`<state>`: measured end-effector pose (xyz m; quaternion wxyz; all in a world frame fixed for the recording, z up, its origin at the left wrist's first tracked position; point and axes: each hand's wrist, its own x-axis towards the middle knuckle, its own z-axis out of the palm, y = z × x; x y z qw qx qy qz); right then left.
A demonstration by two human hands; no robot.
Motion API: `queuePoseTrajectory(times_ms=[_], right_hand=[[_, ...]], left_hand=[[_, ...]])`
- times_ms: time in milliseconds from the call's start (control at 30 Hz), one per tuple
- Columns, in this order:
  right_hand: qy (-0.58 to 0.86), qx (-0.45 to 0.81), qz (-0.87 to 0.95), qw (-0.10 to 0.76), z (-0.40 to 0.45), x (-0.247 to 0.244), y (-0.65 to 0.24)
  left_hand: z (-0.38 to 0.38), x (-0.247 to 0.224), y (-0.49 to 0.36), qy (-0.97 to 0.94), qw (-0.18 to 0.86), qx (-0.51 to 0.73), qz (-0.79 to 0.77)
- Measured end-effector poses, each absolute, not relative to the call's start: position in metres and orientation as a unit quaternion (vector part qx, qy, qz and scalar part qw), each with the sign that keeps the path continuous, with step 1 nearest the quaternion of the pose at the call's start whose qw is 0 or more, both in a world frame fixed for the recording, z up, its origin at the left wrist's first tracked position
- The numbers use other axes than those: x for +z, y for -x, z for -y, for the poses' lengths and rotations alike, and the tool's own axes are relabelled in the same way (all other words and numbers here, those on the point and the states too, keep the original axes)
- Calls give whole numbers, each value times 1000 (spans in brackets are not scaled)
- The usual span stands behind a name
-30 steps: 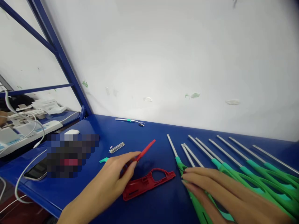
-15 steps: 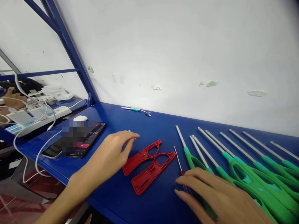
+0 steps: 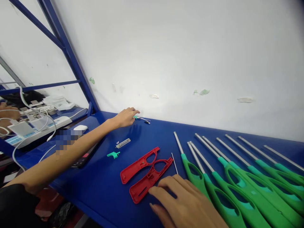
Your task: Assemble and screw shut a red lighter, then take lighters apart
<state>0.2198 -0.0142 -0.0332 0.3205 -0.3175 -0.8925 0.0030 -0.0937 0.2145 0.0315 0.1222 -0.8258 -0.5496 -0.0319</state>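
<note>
Left hand [image 3: 127, 117] is at a wired metal rod [image 3: 142, 118] by the wall [image 3: 166, 47]; whether it grips cannot be told. Right hand [image 3: 182, 201], loosely curled, its hold hidden, lies beside two red shell halves [image 3: 135, 167]. Tugging the rod could strain its thin wires [image 3: 147, 120].

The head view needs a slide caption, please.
Left hand over a thin metal part, right hand near two red plastic shells and green metal-nozzled lighters.

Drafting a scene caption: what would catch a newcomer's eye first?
Probably the green-handled tools with metal rods across the right side of the blue table. Next, two red shells side by side at front centre, then the left hand at a small wired part near the wall.
</note>
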Motion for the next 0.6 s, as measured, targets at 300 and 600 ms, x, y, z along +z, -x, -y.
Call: queuePoseTrajectory(times_ms=[300,600], right_hand=[[322,-12,890,322,12,-37,-221],[316,-20,892,322,12,-38,-217]], left_hand=[[-240,13,111,833,107,24,542],[-252,7,121,838,95,35,536]])
